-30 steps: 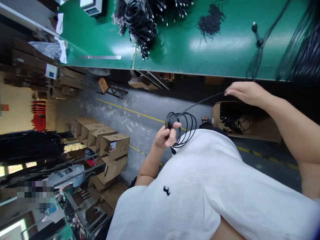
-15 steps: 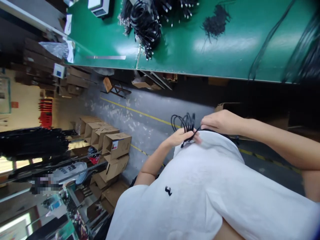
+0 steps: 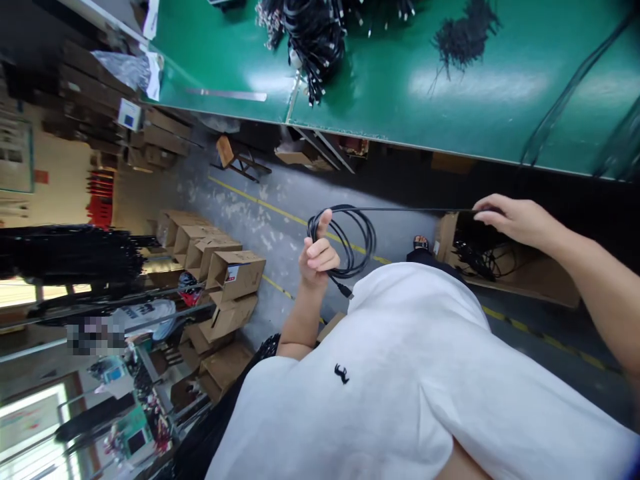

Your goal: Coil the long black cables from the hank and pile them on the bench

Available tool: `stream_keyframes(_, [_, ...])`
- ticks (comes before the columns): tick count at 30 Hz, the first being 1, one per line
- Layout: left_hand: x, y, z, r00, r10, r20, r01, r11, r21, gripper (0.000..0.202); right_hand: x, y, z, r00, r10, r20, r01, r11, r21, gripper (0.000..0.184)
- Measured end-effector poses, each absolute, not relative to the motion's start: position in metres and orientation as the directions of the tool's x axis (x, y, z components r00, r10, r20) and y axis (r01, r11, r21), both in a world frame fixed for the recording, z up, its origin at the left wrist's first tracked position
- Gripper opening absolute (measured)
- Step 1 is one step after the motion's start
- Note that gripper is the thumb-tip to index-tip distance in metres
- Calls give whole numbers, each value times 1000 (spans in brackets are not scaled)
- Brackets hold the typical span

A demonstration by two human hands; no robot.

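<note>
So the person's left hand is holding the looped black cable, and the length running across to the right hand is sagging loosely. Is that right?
Not quite: the length isn't sagging. The head view shows it running nearly straight from the looped black cable to the right hand. The left hand does hold the loops.

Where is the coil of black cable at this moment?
Head view, near the middle: the coil of black cable is in the left hand, lower in the picture than the green table.
</note>
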State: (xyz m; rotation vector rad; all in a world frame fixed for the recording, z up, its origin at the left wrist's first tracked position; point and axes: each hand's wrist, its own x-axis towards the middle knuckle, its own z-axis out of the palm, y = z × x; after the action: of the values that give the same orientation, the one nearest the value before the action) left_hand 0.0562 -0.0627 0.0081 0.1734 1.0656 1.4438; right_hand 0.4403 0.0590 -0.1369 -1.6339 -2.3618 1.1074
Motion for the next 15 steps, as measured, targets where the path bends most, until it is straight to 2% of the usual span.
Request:
stream_keyframes(2, [54,-62,15,-204,862,-464,-718,191,670,36,435,44,-131,-481,817,-319,830,307,-466,35])
stream_keyframes(4, [52,-61,18,-167,861,-480,-718,228,658,37,432,30,-119,-559,792,-245,824,499,-269,40])
stream_keyframes(6, [55,-58,14,-126,841,-526,-680,313,663,35,425,16,-101,-654,727,-208,755,646,-116,44])
stream_keyframes(7, [57,-56,8,-102,827,-553,-636,373,675,33,420,10,-92,-709,675,-202,701,707,-97,46])
stream_keyframes(8, [61,-54,0,-71,815,-575,-578,436,690,31,413,4,-82,-763,615,-199,641,759,-114,45])
stream_keyframes(10, [73,-52,-20,22,807,-590,-448,536,716,31,393,-5,-65,-859,483,-172,511,834,-209,31])
stream_keyframes(12, [86,-53,-42,152,801,-579,-328,594,735,37,368,-8,-54,-929,358,-93,369,878,-305,19])
stream_keyframes(15, [104,-60,-66,357,726,-588,-136,663,736,40,338,2,-48,-962,273,24,248,904,-347,19])
